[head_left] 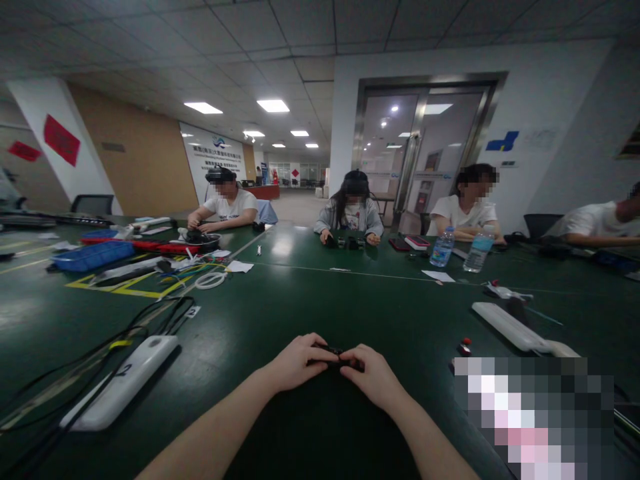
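Note:
A small dark object (332, 351) lies between my two hands, low over the green tabletop at the near middle; its kind is hard to make out. My left hand (299, 361) has its thumb and fingers closed on the object's left end. The thumb and fingers of my right hand (373, 375) pinch its right end. The fingertips of both hands nearly meet and cover much of it. Whether it rests on the table or is slightly raised, I cannot tell.
A white power strip (137, 377) with black cables lies left, another white strip (505, 327) right. Farther off are a blue tray (94, 256), a coiled white cable (210, 280) and two water bottles (442, 248). Several people sit across the green table (280, 303).

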Available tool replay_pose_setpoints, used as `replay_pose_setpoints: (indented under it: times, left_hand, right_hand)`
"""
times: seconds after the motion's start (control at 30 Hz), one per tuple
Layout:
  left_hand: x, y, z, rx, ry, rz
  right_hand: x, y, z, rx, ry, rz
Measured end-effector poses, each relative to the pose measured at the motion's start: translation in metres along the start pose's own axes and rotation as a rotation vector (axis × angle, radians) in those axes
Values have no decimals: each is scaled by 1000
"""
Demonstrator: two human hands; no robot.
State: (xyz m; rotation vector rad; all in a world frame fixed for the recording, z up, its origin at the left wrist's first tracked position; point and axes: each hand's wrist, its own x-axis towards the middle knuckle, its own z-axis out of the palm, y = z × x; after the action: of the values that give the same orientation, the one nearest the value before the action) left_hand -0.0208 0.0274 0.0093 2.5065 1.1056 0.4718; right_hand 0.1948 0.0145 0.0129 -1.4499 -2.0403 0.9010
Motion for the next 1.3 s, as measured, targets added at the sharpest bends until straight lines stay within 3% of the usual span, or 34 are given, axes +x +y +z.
replay_pose_setpoints:
  times: [0.43, 0.8, 1.0, 1.1, 1.3]
  left_hand:
    - [-2, -4, 1, 39, 16, 9]
    - [-1, -5, 2, 192, 38, 1]
    - [-1, -3, 3, 227, 56, 3]
    - [0, -5, 2, 214, 65, -27]
    - [-2, -12, -3, 48, 95, -118]
  right_hand:
    - [-1, -6, 4, -3, 28, -11]
    - [-2, -14, 1, -179, 91, -86]
    - [-1, -14, 2, -233, 64, -92]
    - [0, -8, 4, -178, 85, -88]
    - [3, 10, 0, 56, 217, 66]
